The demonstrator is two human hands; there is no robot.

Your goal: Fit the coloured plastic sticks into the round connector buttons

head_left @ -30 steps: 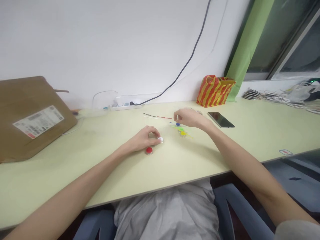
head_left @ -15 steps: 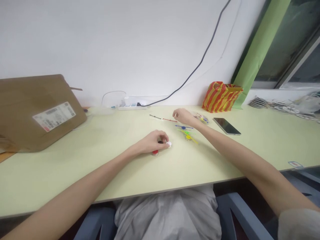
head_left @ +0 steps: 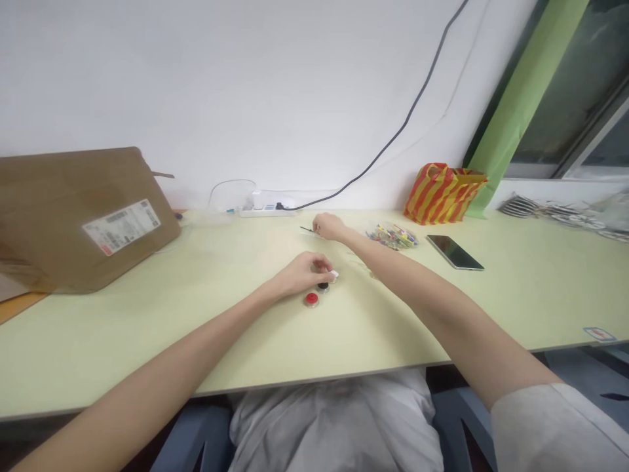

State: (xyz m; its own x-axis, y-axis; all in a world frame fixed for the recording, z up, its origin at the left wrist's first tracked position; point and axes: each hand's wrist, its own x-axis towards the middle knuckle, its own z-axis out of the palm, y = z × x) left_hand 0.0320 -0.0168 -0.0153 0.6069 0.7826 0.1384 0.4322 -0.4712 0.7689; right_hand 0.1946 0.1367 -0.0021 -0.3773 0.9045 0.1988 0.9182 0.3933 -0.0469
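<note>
My left hand (head_left: pixel 301 274) rests low over the table, thumb and fingers pinched round a small white disc (head_left: pixel 334 276). A black disc (head_left: pixel 323 287) lies just under its thumb, and a red disc (head_left: pixel 311 299) with a clear rim lies closer to me. Farther back, my right hand (head_left: pixel 328 227) is bent down with its fingertips closed on a thin black arrow-shaped pointer (head_left: pixel 306 229), whose left end sticks out. A pale pointer (head_left: pixel 318 236) shows faintly below the fingertips. My right forearm hides most of the other coloured pointers.
A clear bag of coloured pieces (head_left: pixel 393 236) lies beyond my right forearm, near a phone (head_left: pixel 455 252) and a striped bag (head_left: pixel 445 195). To the left stands a cardboard box (head_left: pixel 88 223). A power strip (head_left: pixel 265 210) sits against the wall.
My right hand has moved left to the black pointer, its forearm now covering the coloured pointers. My left hand has shifted slightly away from the red disc, which shows fully. The view has turned slightly left.
</note>
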